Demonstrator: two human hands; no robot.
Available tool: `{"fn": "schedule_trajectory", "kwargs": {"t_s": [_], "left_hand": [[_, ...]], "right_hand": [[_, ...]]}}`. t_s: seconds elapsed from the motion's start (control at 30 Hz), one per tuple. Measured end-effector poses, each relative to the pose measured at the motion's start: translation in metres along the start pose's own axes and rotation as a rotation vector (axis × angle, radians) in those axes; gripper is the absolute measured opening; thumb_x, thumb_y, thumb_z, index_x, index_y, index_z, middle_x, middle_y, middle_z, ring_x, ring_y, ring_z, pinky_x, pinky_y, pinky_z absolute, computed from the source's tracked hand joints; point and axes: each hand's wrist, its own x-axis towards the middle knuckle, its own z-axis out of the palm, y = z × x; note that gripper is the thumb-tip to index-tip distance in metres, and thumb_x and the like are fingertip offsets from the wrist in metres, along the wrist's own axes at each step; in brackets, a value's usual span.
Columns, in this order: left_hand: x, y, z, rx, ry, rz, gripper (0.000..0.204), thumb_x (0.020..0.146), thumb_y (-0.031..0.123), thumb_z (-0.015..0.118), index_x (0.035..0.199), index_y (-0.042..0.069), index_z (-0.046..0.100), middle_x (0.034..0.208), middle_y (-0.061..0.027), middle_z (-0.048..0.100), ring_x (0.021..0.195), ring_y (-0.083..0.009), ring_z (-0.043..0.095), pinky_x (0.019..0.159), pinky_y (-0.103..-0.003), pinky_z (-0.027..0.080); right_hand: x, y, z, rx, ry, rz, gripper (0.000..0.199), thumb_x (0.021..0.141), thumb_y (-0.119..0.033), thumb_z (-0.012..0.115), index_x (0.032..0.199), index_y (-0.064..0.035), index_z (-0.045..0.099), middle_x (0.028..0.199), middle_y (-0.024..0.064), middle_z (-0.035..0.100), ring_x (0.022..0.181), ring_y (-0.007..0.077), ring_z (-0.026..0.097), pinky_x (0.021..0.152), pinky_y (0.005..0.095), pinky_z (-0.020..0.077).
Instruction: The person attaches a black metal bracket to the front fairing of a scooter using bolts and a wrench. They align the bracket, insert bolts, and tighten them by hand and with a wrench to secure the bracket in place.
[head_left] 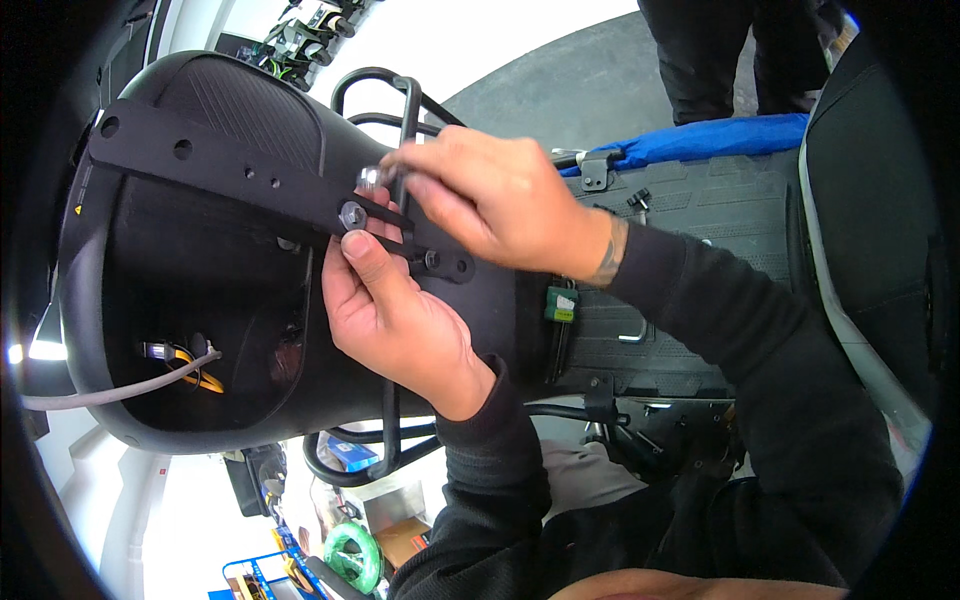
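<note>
A long black metal bracket point(215, 178) with round holes and a slot lies across a black moulded plastic housing point(420, 340). A hex bolt with a washer point(352, 216) sits in the bracket beside the slot. My left hand point(400, 315) grips the bracket there, its thumb just below the bolt and its other fingers partly hidden behind. Above it, my right hand point(510, 200) pinches a small shiny cylindrical metal piece point(372, 178), close to the bolt. Its exact kind is unclear. Another bolt point(431, 258) sits near the bracket's right end.
Black tube bars point(408, 110) flank the housing. A grey cable point(120, 394) runs into its recess. On the ribbed footboard point(690, 220) lie an L-shaped hex key point(634, 338) and a blue cloth point(710, 142). Another person's dark-trousered legs point(700, 60) stand beyond. A black seat point(880, 220) rises at right.
</note>
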Motion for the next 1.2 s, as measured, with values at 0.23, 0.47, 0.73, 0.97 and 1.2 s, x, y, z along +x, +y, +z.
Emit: {"fn": "schedule_trajectory", "kwargs": {"t_s": [0.23, 0.47, 0.73, 0.97, 1.2], "left_hand": [[0.0, -0.001, -0.006, -0.125, -0.038, -0.043, 0.033, 0.112, 0.017, 0.065, 0.124, -0.014, 0.067, 0.12, -0.0224, 0.075, 0.106, -0.0227, 0.074, 0.097, -0.033, 0.061], [0.002, 0.004, -0.009, -0.165, -0.048, -0.12, 0.032, 0.114, 0.014, 0.061, 0.127, -0.015, 0.065, 0.127, -0.0258, 0.073, 0.117, -0.0292, 0.074, 0.104, -0.039, 0.062], [0.005, 0.006, -0.016, -0.165, -0.047, -0.187, 0.03, 0.111, 0.01, 0.065, 0.126, -0.016, 0.067, 0.125, -0.0246, 0.074, 0.116, -0.0284, 0.074, 0.102, -0.036, 0.061], [-0.002, -0.006, -0.004, 0.066, 0.04, 0.018, 0.032, 0.112, 0.018, 0.068, 0.125, -0.011, 0.073, 0.108, -0.0112, 0.079, 0.096, -0.0128, 0.072, 0.088, -0.027, 0.057], [-0.003, -0.003, 0.003, 0.081, 0.035, 0.024, 0.035, 0.114, 0.017, 0.062, 0.124, -0.016, 0.066, 0.113, -0.0217, 0.077, 0.103, -0.0233, 0.074, 0.097, -0.033, 0.058]], "right_hand": [[-0.015, -0.032, 0.02, 0.119, 0.019, 0.229, 0.043, 0.1, -0.004, 0.07, 0.143, -0.0016, 0.069, 0.087, 0.0114, 0.061, 0.079, 0.0244, 0.06, 0.071, 0.0357, 0.0512], [-0.014, -0.066, 0.016, 0.131, -0.045, 0.375, 0.04, 0.1, -0.008, 0.07, 0.14, -0.001, 0.07, 0.094, 0.0167, 0.067, 0.079, 0.0354, 0.068, 0.071, 0.042, 0.0557], [-0.013, -0.067, 0.022, 0.013, -0.028, 0.341, 0.046, 0.097, -0.004, 0.075, 0.142, -0.0023, 0.07, 0.094, 0.0165, 0.07, 0.078, 0.0342, 0.07, 0.071, 0.0397, 0.0582], [0.014, -0.008, -0.003, -0.04, -0.204, 0.018, 0.032, 0.093, -0.004, 0.081, 0.124, -0.0045, 0.078, 0.105, 0.014, 0.077, 0.091, 0.0311, 0.076, 0.078, 0.0375, 0.0604], [0.047, 0.024, 0.004, -0.304, -0.027, -0.409, 0.036, 0.083, -0.005, 0.08, 0.118, -0.0136, 0.081, 0.12, 0.0047, 0.079, 0.119, 0.0291, 0.074, 0.098, 0.0403, 0.0632]]}}
